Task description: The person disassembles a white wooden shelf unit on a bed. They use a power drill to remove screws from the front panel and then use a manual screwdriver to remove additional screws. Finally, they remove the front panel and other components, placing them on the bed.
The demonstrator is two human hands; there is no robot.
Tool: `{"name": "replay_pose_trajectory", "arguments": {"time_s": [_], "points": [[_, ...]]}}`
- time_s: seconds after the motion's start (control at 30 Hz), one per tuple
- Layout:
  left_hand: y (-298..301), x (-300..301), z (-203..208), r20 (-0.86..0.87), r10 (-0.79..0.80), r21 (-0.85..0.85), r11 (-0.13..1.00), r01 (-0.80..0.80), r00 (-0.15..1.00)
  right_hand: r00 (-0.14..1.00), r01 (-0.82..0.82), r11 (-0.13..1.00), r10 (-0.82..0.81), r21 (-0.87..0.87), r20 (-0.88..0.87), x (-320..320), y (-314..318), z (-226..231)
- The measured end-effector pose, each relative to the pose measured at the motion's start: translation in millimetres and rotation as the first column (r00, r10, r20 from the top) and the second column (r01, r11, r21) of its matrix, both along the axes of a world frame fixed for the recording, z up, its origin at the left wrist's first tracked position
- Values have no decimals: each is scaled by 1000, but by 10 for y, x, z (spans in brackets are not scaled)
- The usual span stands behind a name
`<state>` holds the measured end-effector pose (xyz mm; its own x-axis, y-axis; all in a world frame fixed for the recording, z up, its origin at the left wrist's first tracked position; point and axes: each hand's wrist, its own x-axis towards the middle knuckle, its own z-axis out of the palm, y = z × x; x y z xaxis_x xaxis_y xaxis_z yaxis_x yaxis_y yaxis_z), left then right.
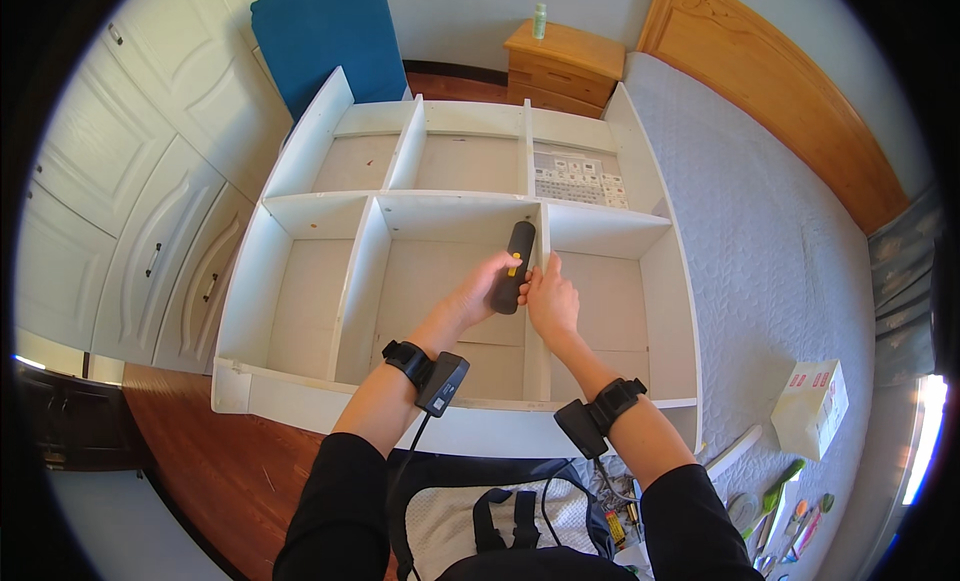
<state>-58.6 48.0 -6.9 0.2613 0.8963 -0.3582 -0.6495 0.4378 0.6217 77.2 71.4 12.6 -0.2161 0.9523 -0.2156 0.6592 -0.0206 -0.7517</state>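
Pale cabinets (pixel 150 211) and a grey-covered bed (pixel 745 211) flank the scene. Between them, a dark tool (pixel 516 272) with a yellow button slants over the white shelf unit's (pixel 490 431) middle near compartment. The left hand (pixel 480 291) is wrapped around it; the right hand (pixel 555 303) curls at the adjacent divider (pixel 538 361), whether gripping I cannot tell. Beyond stands a wooden nightstand (pixel 555 73).

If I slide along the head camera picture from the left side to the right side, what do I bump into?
White cupboard doors → blue panel → left hand → black tool with a yellow button → right hand → white box → grey curtain.
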Motion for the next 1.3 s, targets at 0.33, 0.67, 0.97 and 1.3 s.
{"name": "replay_pose_trajectory", "arguments": {"time_s": [0.33, 0.67, 0.97, 1.3], "points": [[-26, -10, 35, -80, 2, 122, 992, 8, 997, 999, 4, 999, -6, 47, 44, 14, 1, -14], [-2, 31, -47, -236, 75, -36, 996, -86, 969, 1000, -10, 999, 11, 32, -4, 6, -32, 67], [-6, 137, -73, -247, 135, 25, 991, -133, 959, 1000, -21, 999, 20, 39, 21, -1, -2, -21], [-3, 156, -112, -253, 156, 50, 988, -148, 955, 999, -27, 998, 25, 53, 43, 1, 31, -100]]}}
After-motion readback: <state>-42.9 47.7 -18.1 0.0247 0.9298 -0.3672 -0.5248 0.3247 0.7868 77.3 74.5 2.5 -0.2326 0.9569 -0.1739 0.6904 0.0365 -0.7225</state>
